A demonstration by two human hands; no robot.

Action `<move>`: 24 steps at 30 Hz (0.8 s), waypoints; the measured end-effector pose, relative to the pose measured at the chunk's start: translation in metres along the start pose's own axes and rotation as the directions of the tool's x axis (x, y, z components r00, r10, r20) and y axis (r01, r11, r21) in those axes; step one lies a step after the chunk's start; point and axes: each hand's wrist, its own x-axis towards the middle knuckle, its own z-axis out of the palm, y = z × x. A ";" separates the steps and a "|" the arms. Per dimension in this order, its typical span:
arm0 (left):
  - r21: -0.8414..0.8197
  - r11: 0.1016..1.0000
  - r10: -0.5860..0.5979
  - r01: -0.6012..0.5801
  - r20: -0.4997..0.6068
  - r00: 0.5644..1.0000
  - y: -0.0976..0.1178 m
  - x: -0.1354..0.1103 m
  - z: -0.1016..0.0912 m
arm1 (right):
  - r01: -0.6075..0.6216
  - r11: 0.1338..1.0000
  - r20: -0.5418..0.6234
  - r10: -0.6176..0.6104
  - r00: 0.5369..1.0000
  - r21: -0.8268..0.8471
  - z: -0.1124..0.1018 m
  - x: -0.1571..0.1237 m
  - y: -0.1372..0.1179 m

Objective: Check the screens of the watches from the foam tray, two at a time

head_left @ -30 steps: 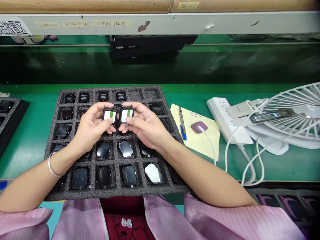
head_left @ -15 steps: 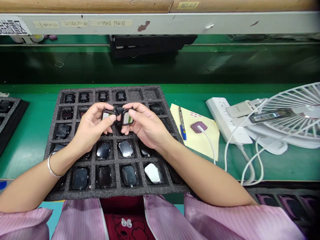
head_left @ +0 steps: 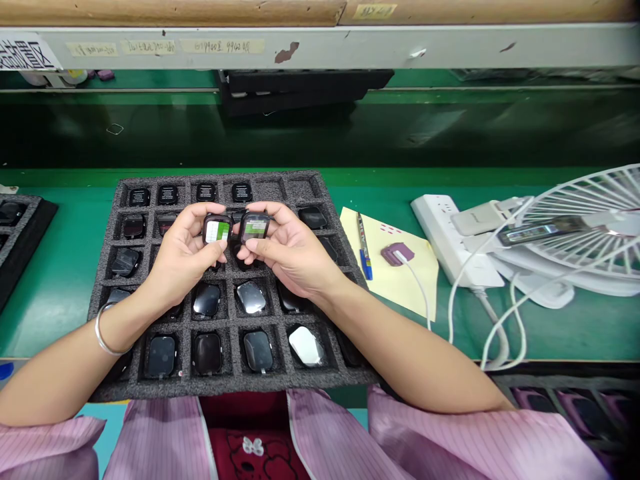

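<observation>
Above the middle of a grey foam tray, each of my hands holds a small square smartwatch body without a strap. My left hand is closed on one watch body, its screen lit white and green. Pinched in my right hand is the other watch body, with a dimmer grey and green screen. The two sit side by side, almost touching, both facing me. Below them, several dark watch bodies lie in the tray's square pockets. Four along the back row, such as this watch, show white text.
Right of the tray, a pen and a purple block with a white cable lie on yellow paper. Farther right are a white power strip and a white fan. Another foam tray is at left; a shelf edge crosses above.
The right watch body has tilted and its screen is now greyer; the left one's screen shows more fully, brighter white and green. Both thumbs have slid down to the lower edges.
</observation>
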 end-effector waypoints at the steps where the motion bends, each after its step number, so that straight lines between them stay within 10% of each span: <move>1: -0.002 1.000 -0.004 0.004 -0.005 1.000 0.000 0.000 0.000 | 0.002 1.000 -0.005 -0.002 1.000 -0.007 0.000 0.000 0.000; 24: -0.082 0.993 -0.083 0.081 -0.022 0.996 0.004 -0.003 0.001 | 0.004 1.000 -0.030 -0.004 1.000 -0.009 0.001 0.001 -0.001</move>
